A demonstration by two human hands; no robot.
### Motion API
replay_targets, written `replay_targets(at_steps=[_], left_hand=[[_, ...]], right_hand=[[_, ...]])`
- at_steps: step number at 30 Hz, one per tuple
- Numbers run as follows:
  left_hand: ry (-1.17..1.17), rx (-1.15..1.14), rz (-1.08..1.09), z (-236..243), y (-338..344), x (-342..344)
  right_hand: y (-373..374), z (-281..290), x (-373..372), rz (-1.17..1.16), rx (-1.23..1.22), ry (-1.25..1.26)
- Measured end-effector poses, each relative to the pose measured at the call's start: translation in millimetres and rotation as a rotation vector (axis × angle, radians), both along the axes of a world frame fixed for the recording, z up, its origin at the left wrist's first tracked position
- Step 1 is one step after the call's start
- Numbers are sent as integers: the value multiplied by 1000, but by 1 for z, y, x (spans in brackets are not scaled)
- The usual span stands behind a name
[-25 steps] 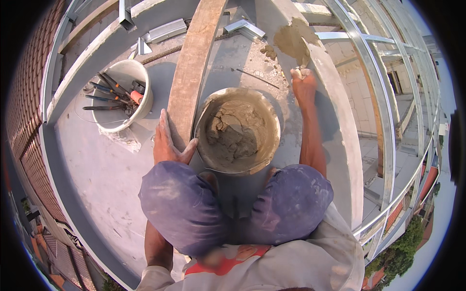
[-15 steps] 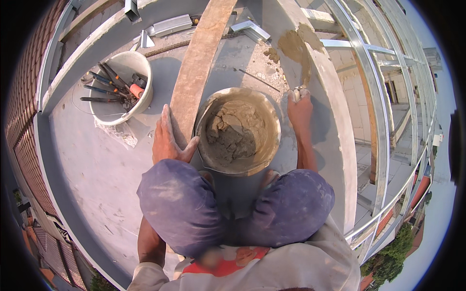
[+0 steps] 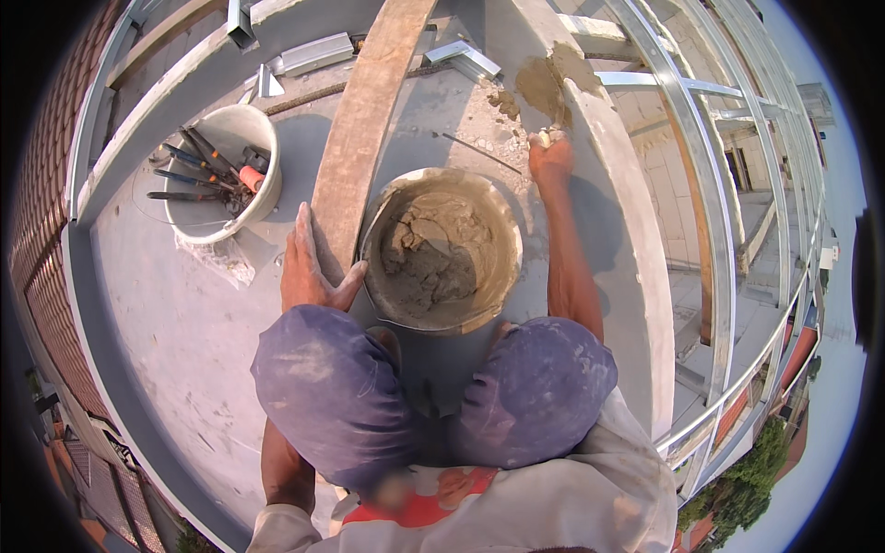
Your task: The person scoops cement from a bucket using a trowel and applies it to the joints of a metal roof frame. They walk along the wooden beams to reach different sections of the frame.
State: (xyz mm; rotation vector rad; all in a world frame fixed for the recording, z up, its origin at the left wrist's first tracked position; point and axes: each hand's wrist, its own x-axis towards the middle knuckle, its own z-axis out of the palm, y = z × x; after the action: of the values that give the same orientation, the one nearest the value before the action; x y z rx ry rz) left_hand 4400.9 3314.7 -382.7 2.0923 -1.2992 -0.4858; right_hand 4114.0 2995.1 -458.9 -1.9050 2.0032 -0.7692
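Observation:
My left hand [image 3: 312, 269] rests against the near end of a long wooden plank [image 3: 362, 129], fingers stretched out and thumb apart, close to the bucket rim. Right of the plank stands a round bucket [image 3: 510, 267] with wet grey-brown mortar [image 3: 441, 247] inside. Beyond it to the right, my right hand [image 3: 550, 161] is closed around the pale handle of what looks like a trowel [image 3: 551, 138]. Its blade is hard to make out against the wet mortar patch [image 3: 544, 90] on the low wall [image 3: 616, 157].
At the left stands a white bucket [image 3: 267, 198] of hand tools, on a crumpled plastic bag [image 3: 219, 263]. Metal channel offcuts [image 3: 318, 55], a thin rod [image 3: 481, 153] and a rebar length [image 3: 309, 96] lie ahead. Metal framing [image 3: 687, 120] rises beyond the right wall.
My right hand has moved forward and slightly left along the wall, up to the mortar patch. My left hand stays at the plank's end. The whole view has shifted slightly.

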Motion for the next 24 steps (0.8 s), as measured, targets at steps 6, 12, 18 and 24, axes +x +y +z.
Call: replay_targets(at_steps=[6,12,18,24], left_hand=[[-5,-25,8,-1,2,0],[-3,-41,-12,-2,1,0],[22,85,54,7,0,-4],[6,88,57,5,0,-3]], right_hand=[[16,34,0,41,151,-538],[16,31,-18,61,218,-722],[63,24,-26,148,-106,-92],[34,-12,-13,175,119,193]])
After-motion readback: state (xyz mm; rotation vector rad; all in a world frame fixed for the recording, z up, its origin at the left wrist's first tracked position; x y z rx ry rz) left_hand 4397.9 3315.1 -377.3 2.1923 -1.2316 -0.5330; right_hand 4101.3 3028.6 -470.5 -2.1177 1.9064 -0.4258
